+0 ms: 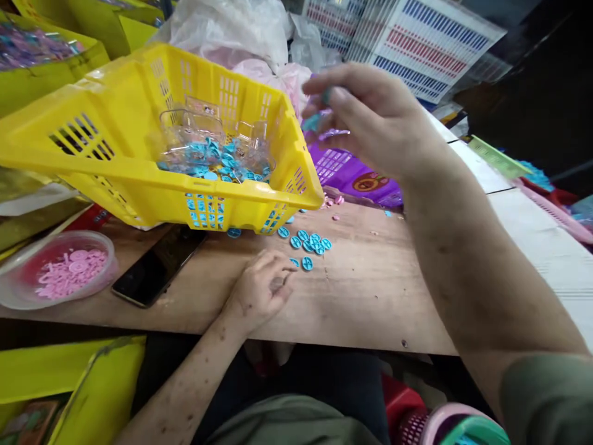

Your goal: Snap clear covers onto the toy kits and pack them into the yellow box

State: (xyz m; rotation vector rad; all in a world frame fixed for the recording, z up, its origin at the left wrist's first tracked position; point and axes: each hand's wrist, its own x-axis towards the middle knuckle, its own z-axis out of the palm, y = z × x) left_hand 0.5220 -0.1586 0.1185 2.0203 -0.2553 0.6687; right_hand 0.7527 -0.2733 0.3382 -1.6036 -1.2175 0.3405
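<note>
Holding a turquoise plastic piece [311, 122] in the raised right hand [375, 120], resting the half-curled left hand [260, 287] — cannot tell if gripping — beside round turquoise plastic discs [307, 264].

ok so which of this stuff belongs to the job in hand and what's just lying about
Likely in the job:
blue discs on the table, beside the left hand
blurred blue piece at the right hand
yellow basket holding clear parts

Seemingly just lying about:
black phone
tub of pink pieces
white crate behind
</note>
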